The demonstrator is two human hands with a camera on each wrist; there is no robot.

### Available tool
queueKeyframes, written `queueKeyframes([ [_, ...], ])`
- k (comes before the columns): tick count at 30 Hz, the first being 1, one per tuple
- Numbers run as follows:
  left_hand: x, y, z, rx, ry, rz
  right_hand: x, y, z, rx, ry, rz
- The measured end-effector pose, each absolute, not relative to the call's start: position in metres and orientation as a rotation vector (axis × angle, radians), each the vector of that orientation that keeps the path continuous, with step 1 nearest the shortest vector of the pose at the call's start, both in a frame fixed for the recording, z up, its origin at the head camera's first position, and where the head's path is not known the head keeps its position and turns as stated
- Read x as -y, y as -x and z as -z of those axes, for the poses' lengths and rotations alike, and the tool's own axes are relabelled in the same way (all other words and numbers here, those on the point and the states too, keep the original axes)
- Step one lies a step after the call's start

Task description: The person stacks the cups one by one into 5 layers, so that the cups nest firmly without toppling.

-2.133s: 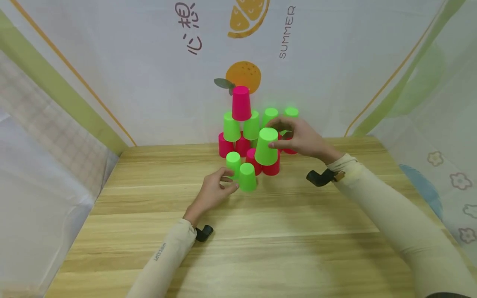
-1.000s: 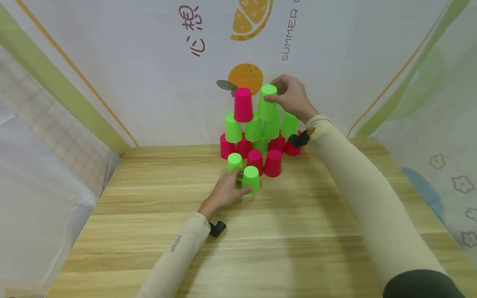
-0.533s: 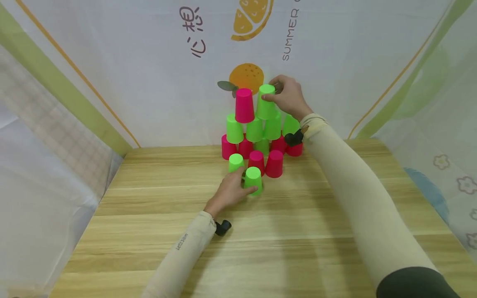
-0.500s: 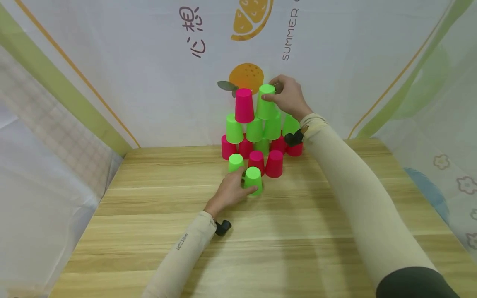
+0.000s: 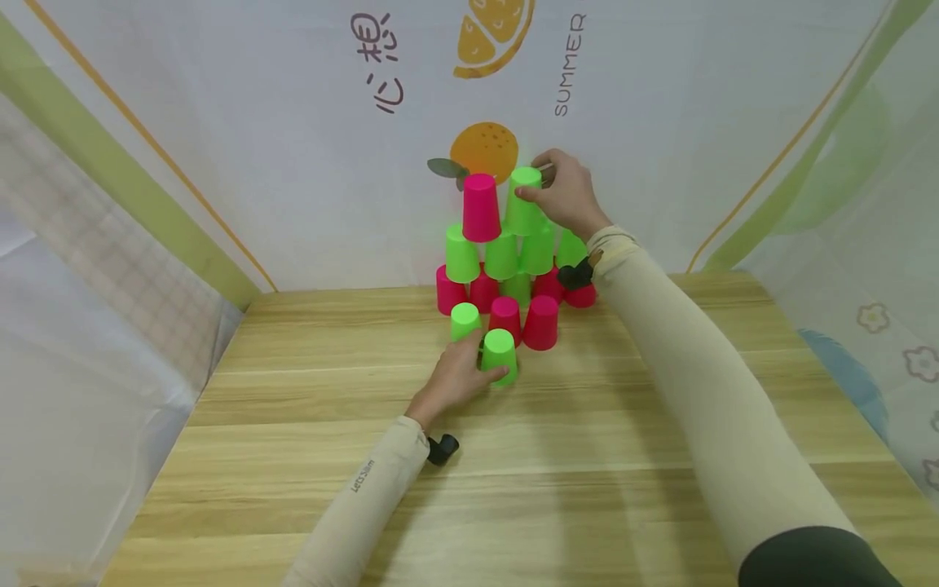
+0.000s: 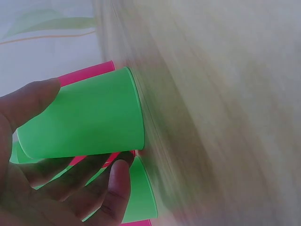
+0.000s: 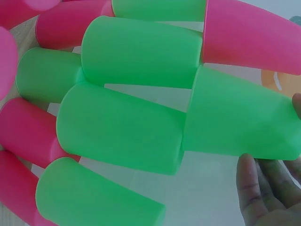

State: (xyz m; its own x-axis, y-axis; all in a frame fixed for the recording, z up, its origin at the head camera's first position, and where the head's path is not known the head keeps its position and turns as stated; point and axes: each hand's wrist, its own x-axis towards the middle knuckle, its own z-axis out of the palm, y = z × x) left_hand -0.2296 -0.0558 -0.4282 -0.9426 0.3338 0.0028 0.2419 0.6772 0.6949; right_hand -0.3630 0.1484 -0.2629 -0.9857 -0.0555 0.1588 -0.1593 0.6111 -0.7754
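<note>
Upside-down plastic cups form a stepped stack. My right hand (image 5: 568, 191) pinches a green cup (image 5: 524, 208) near its closed top; its rim meets the second-row green cups (image 7: 122, 127) in the right wrist view. Beside it, a pink cup (image 5: 480, 208) stands at the same height. Below the second row, pink cups (image 5: 451, 289) and a green cup (image 5: 516, 288) make the bottom row. My left hand (image 5: 455, 375) has its thumb and fingers around the front green cup (image 6: 89, 117), which stands on the table. Another green cup (image 5: 465, 320) stands just behind that hand, partly hidden.
Two pink cups (image 5: 540, 322) stand between the front green cup and the rear stack. Behind everything hangs a white printed cloth (image 5: 308, 163), close to the back row. The wooden table (image 5: 572, 489) extends toward me.
The right hand carried its green cup up and back from above the front cups to the top level beside the pink cup. The left hand moved right, onto the front green cup. Little moved lately.
</note>
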Motion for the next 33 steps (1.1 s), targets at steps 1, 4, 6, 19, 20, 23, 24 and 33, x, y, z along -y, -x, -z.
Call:
queueKeyframes([
  [1, 0.055, 0.229, 0.428, -2.759, -0.476, -1.125, -0.148, 0.363, 0.263, 2.714, -0.182, -1.321],
  [4, 0.055, 0.229, 0.429, -2.760, -0.478, -1.138, -0.148, 0.364, 0.265, 2.718, -0.189, -1.322],
  [6, 0.054, 0.229, 0.430, -2.764, -0.478, -1.141, -0.147, 0.364, 0.266, 2.720, -0.193, -1.319],
  [19, 0.054, 0.222, 0.418, -2.769, -0.560, -1.211, -0.159, 0.355, 0.270, 2.721, -0.227, -1.272],
  [20, 0.054, 0.221, 0.417, -2.769, -0.565, -1.221, -0.161, 0.353, 0.270, 2.726, -0.225, -1.267],
  [23, 0.055, 0.220, 0.411, -2.768, -0.579, -1.252, -0.168, 0.348, 0.271, 2.733, -0.220, -1.272],
  [24, 0.056, 0.221, 0.409, -2.768, -0.580, -1.258, -0.171, 0.346, 0.272, 2.735, -0.220, -1.275],
  [33, 0.062, 0.223, 0.389, -2.810, -0.552, -1.225, -0.188, 0.327, 0.281, 2.750, -0.319, -1.267],
])
